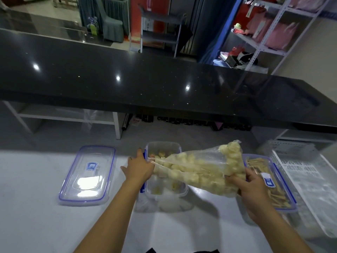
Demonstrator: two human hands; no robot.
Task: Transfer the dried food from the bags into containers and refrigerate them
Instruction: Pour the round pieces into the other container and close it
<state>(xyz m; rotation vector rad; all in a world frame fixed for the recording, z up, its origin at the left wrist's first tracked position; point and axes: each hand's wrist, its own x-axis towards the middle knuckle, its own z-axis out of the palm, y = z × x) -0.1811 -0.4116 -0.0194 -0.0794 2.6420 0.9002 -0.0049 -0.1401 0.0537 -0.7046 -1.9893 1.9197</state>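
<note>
Right hand (250, 189): fingers curled round the bottom end of the bag (204, 161), gripping it and holding that end raised.
Left hand (139, 166): at the bag's gathered mouth, beside the left wall of the open container (165, 144); visible fingers spread and fairly straight; hold on the plastic hidden under the palm, so cannot tell whether pinching or only touching.
Bag: clear plastic, tilted, mouth low over the open container, filled with pale yellow dried food pieces (189, 177).
Open container: clear with blue clips, on the white table (36, 216), a few pieces lying inside.
Loose lid (87, 174): flat on the table, left of the open container, apart from it.
Lidded container (273, 185): right of the bag, holding tan sticks.
White perforated tray (302, 172): far right.
Black counter (127, 79): beyond the table.
Metal shelving (262, 39): background right.
</note>
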